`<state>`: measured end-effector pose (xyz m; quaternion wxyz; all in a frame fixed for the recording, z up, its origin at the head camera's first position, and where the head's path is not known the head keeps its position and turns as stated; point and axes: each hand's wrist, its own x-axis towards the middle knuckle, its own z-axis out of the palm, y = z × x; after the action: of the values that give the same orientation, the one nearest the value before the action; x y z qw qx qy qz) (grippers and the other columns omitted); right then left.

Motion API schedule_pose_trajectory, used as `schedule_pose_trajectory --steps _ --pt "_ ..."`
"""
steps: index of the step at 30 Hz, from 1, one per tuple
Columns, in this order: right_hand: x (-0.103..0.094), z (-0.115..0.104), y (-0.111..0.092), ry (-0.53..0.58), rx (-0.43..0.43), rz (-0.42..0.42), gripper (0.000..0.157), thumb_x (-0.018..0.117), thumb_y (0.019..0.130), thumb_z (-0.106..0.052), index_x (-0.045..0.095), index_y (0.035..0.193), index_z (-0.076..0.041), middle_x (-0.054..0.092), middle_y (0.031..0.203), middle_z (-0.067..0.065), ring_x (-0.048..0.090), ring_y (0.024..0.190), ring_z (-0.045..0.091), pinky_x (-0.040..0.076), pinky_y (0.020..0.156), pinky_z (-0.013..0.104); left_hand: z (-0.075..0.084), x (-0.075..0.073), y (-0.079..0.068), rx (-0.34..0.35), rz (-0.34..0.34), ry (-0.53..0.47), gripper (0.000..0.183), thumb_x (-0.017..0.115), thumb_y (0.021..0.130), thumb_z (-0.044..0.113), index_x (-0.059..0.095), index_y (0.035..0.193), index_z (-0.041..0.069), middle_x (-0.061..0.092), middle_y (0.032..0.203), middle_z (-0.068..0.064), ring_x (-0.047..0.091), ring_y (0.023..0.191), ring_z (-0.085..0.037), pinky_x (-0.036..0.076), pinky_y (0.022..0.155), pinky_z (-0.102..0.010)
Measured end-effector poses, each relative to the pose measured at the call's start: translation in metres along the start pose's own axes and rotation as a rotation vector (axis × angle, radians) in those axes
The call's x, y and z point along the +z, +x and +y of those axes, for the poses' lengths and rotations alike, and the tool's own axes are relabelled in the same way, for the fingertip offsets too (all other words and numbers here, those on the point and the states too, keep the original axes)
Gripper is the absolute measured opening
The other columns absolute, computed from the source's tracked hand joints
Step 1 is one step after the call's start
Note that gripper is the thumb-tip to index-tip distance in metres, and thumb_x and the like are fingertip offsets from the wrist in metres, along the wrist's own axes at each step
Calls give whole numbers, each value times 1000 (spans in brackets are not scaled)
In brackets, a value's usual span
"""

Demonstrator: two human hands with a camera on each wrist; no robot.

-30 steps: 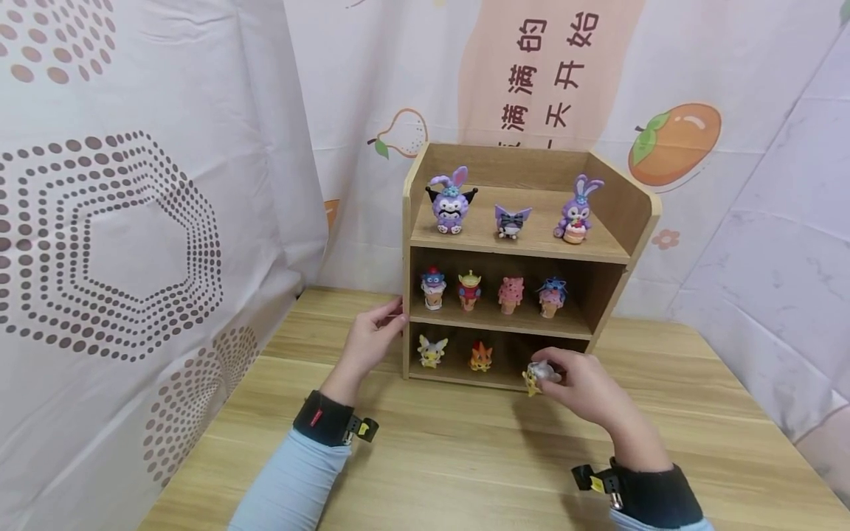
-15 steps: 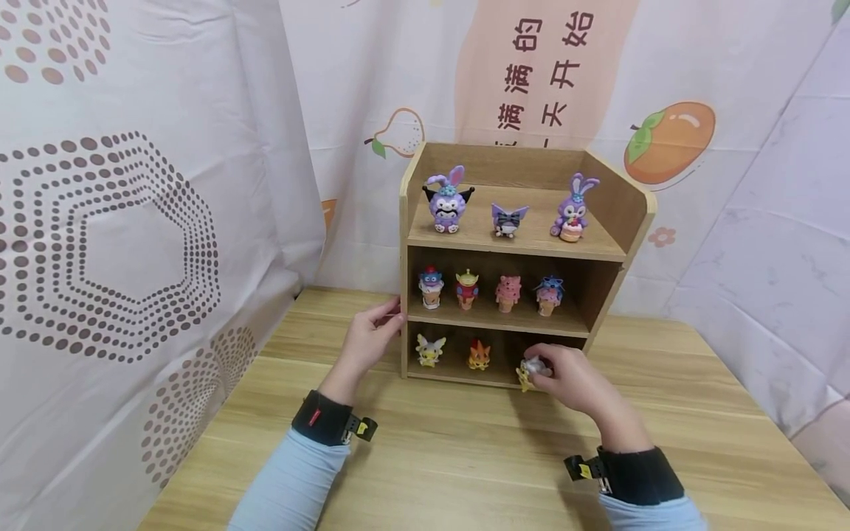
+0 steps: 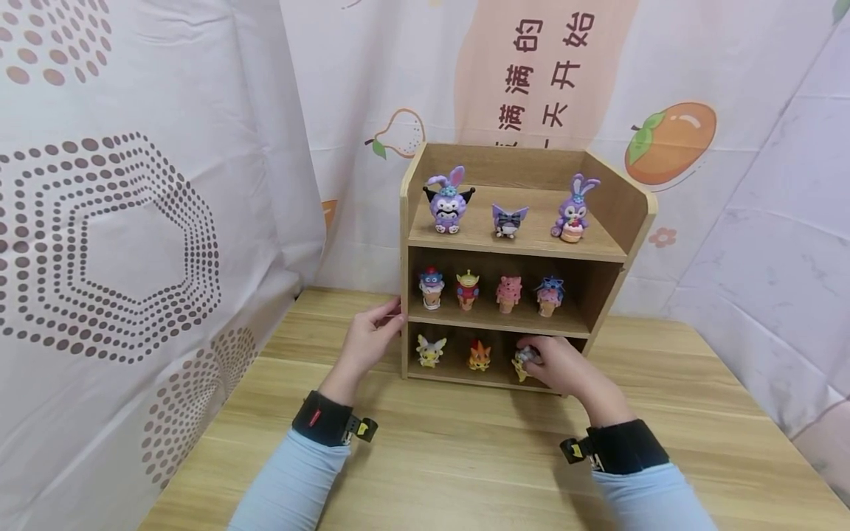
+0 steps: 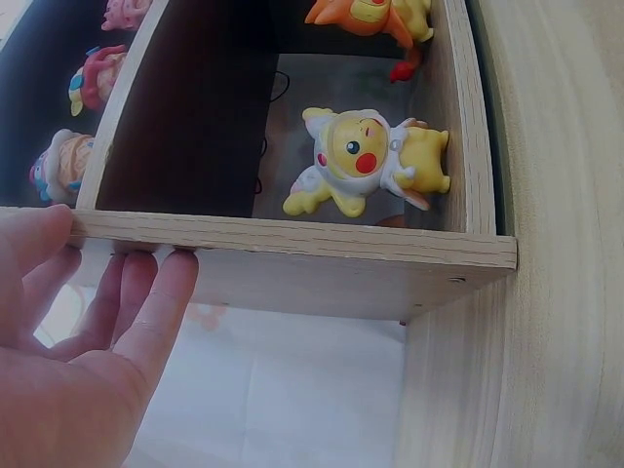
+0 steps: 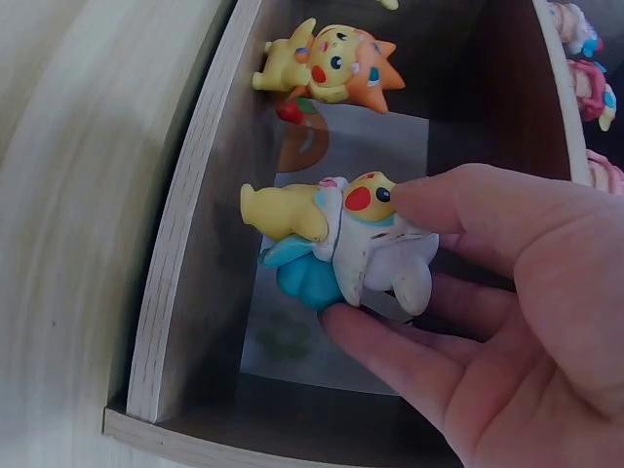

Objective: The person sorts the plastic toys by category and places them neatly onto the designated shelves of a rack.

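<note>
My right hand (image 3: 561, 361) pinches a yellow Pikachu figurine (image 5: 283, 212) by its white hood, inside the bottom compartment of the wooden shelf (image 3: 521, 254). In the right wrist view it has a teal shell-like part at its back, and the thumb lies by its face. My left hand (image 3: 372, 339) touches the shelf's left side panel. Its fingers (image 4: 161, 302) are fairly straight against the outer face, with the thumb at the front edge. On the bottom level also stand a white-hooded Pikachu figurine (image 4: 353, 156) at the left and an orange-hooded figurine (image 5: 331, 66) in the middle.
The middle level holds several ice-cream-cone figurines, among them a pink one (image 3: 509, 293). Three purple figurines stand on top, including a rabbit with a cake (image 3: 572, 214). Beneath the shelf is a wooden table (image 3: 425, 457), with a printed curtain (image 3: 358, 74) behind.
My right hand has moved left and inward, carrying the Pikachu figurine from the shelf's front edge into the bottom compartment. The left hand keeps its place on the side panel.
</note>
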<state>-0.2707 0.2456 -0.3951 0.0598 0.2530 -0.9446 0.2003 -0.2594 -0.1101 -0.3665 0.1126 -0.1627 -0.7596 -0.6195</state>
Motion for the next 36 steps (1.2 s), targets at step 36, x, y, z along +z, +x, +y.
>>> schedule_pose_trajectory --steps 36 --pt "11 9 10 -71 122 -75 32 65 95 -10 65 123 4 65 96 7 54 76 19 52 78 44 1 1 0 -20 1 -15 42 62 100 1 53 140 -7 64 124 -28 66 107 -36 58 90 -50"
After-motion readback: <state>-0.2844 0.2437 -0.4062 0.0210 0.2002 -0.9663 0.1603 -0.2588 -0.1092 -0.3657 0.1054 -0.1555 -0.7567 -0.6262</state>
